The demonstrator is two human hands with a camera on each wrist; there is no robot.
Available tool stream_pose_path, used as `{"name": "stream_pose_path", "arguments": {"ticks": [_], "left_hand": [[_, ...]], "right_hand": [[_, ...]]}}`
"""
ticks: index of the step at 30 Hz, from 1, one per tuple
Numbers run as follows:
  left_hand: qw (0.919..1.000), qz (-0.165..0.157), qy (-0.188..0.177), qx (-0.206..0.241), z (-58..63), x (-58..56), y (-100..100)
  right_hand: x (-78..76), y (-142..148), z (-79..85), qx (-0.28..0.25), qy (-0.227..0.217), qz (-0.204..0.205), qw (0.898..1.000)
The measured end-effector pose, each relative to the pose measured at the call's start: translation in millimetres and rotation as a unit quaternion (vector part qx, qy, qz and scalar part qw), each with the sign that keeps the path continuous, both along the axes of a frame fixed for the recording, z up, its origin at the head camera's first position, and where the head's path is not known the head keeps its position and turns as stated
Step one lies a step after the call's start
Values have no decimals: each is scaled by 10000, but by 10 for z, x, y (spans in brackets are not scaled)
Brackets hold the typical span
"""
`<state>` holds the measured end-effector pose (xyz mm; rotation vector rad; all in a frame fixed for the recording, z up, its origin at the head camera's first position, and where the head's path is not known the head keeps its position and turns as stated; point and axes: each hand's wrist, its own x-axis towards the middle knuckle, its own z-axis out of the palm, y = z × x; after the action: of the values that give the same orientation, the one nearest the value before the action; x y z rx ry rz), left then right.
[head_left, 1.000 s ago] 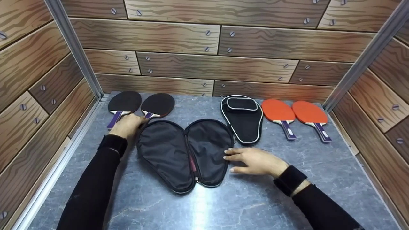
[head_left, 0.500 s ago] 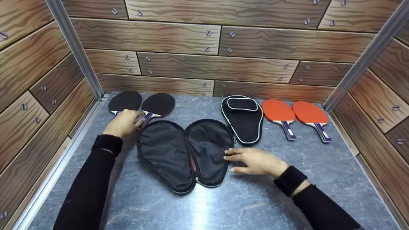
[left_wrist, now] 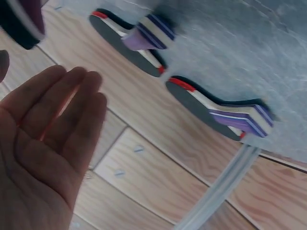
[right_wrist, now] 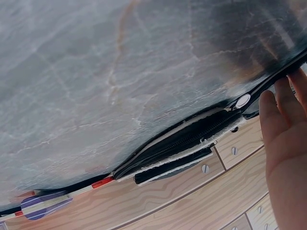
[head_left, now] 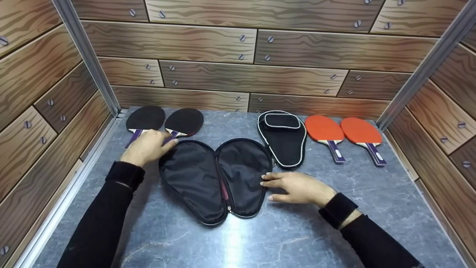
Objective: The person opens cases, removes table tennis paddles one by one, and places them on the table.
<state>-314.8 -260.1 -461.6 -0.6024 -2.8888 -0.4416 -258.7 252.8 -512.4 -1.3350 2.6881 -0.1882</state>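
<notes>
In the head view, my left hand [head_left: 145, 147] is above the handles of two black table tennis paddles, the left paddle [head_left: 145, 118] and the right paddle [head_left: 185, 121]. Its thumb overlaps the upper left edge of an unzipped black paddle case [head_left: 193, 178], spread flat in two halves. The left wrist view shows this palm [left_wrist: 45, 148] with straight fingers, holding nothing; both paddles [left_wrist: 127, 45] lie beyond it. My right hand [head_left: 301, 188] rests its extended fingertips on the right edge of the case. Seen from the right wrist, those fingers [right_wrist: 273, 115] touch the dark rim.
A second, closed black case [head_left: 284, 143] with white piping lies behind my right hand. Two red paddles [head_left: 323, 128] lie to its right, handles toward me. Wood-patterned panels [head_left: 208, 44] wall in the grey marbled tabletop [head_left: 178, 245] at the back and sides.
My left hand has shifted slightly, and its thumb now reaches right over the case's edge. The right hand, the paddles and both cases stay where they were.
</notes>
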Motion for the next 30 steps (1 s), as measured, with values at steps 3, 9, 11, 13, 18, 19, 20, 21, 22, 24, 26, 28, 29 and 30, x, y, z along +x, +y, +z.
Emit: {"name": "stream_pose_path", "arguments": {"ticks": [3,9,11,13,18,19,20,21,22,24,26,28,29,30], "left_hand": [[9999,27,-99,-120,38,65,57],[9999,8,-108,-119,99,156,163],[9999,-25,-69,-86,121,176,192],[10000,-60,-53,-47,146,187,216],[9997,-151,-31,175,211,194,271],[9996,-165,-32,243,221,194,284],[9994,-180,-31,301,231,194,296],[9991,-194,-27,366,240,192,308],[9988,-211,-22,440,248,189,321],[9979,-234,-35,600,262,187,348],[9967,-260,-35,774,273,185,373],[9946,-308,-27,994,285,181,403],[9933,-331,-42,1107,292,181,418],[9918,-351,-70,1224,298,183,433]], "right_hand": [[-1,2,-3,-1,2,0,10000],[-2,4,-1,-1,-14,-6,10000],[-3,4,0,-2,-16,-3,10000],[-3,5,-1,-3,-15,0,10000],[3,0,-4,18,24,-12,10000],[3,-1,-4,22,41,-16,10000],[4,-3,-3,19,54,-19,10000],[5,-7,-3,16,67,-18,10000],[6,-10,-3,19,85,-16,10000],[10,-16,-4,35,123,-18,9999],[16,-21,-5,63,158,-30,9999],[23,-26,-5,106,191,-57,9997],[26,-29,-5,122,202,-71,9997],[28,-31,-5,139,214,-81,9996]]}}
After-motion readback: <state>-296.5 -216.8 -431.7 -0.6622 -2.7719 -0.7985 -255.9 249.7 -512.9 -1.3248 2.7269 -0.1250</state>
